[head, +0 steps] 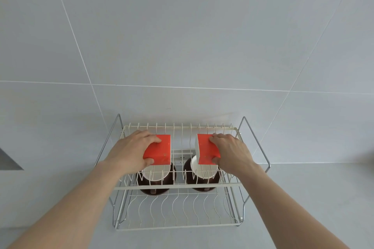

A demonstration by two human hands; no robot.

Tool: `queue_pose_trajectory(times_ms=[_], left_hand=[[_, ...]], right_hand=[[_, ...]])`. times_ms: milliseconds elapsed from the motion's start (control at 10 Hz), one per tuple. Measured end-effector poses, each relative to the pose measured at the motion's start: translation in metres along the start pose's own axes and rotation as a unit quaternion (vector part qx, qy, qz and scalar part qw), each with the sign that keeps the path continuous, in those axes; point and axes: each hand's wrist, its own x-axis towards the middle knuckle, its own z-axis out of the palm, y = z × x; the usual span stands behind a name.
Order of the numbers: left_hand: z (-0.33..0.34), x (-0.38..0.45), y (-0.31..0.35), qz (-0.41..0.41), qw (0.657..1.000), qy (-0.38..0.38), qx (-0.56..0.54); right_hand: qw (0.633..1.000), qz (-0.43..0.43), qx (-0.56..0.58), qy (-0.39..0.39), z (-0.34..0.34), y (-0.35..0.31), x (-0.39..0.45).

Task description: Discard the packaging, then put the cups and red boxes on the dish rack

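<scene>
A white two-tier wire dish rack [178,185] stands on the counter against the tiled wall. Two dark brown cups with white insides sit on its lower tier, the left cup [159,180] and the right cup [204,178], both seen through the upper tier's wires. My left hand [133,147] grips a red box [160,150] over the left of the upper tier, above the left cup. My right hand [232,150] grips a second red box [206,149], white on its side, over the right, above the right cup. Whether the boxes rest on the wires is unclear.
The rack has tall chrome side frames, one on the left [107,147] and one on the right [261,147]. Grey countertop [313,198] spreads around the rack. A dark recess [9,160] shows at the left edge.
</scene>
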Motion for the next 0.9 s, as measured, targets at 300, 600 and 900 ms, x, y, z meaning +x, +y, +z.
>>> queue_pose_trajectory(times_ms=[300,600,900], left_hand=[[0.001,0.000,0.001,-0.009,1.000,-0.008,0.009],[-0.003,-0.003,0.003,-0.014,1.000,-0.023,0.002],[-0.021,-0.020,0.019,-0.028,1.000,-0.004,-0.002]], right_hand=[[1.000,0.018,0.002,-0.004,0.005,-0.003,0.003],[0.999,0.019,0.020,-0.018,0.004,-0.001,0.002],[0.999,0.012,0.050,-0.003,-0.018,-0.003,-0.013]])
